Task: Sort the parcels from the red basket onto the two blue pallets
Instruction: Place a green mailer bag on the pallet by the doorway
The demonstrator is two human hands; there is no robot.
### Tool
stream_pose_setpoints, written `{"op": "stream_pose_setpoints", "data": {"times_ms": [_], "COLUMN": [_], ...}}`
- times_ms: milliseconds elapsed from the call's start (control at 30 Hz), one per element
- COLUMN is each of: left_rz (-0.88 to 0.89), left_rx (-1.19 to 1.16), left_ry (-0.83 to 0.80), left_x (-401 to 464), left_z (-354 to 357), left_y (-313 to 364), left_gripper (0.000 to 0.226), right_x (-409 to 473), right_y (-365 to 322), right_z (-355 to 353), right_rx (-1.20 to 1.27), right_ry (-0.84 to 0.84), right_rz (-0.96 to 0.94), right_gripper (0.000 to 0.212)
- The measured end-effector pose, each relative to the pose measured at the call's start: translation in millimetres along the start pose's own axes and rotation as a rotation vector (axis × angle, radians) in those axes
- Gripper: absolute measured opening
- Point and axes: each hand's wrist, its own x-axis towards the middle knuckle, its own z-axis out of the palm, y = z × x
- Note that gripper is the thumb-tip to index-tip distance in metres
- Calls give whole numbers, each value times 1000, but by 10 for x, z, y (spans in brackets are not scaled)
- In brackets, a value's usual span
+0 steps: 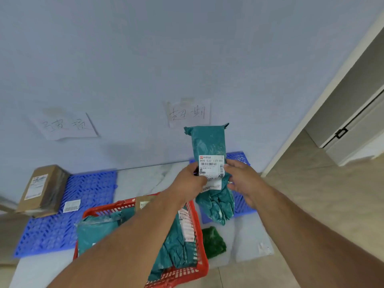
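Note:
I hold a teal plastic mailer parcel (209,142) upright in front of me, its white shipping label facing me. My left hand (190,183) grips its left edge at the label and my right hand (242,179) holds its right edge. Below lies the red basket (199,265) with more teal parcels (97,231) and a small brown box (145,201) inside. The left blue pallet (83,196) carries a brown cardboard box (43,190) and a loose white label (71,205). The right blue pallet (241,202) sits behind the held parcel, mostly hidden.
Two handwritten paper signs hang on the wall, one (66,125) above the left pallet and one (189,113) above the right. A dark green bundle (213,242) lies on the white sheet right of the basket. A door frame (311,113) and doorway stand at the right.

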Motion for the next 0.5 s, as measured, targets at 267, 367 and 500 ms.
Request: {"op": "stream_pose_setpoints", "data": {"times_ms": [267, 367, 500], "left_rz": [-134, -225, -289], "left_rx": [-28, -56, -33], "left_ry": [-39, -14, 1], "left_x": [928, 1321, 2037], "left_z": [263, 398, 561], "left_y": [-295, -412, -616], "left_gripper": [56, 53, 45], "right_x": [905, 1377, 2181], "right_y": [160, 280, 514], "right_z": [-73, -73, -75], "right_rx": [-146, -159, -161], "right_ry": [-30, -84, -131], "right_rz": [67, 124, 187], "right_gripper": [28, 31, 26]}}
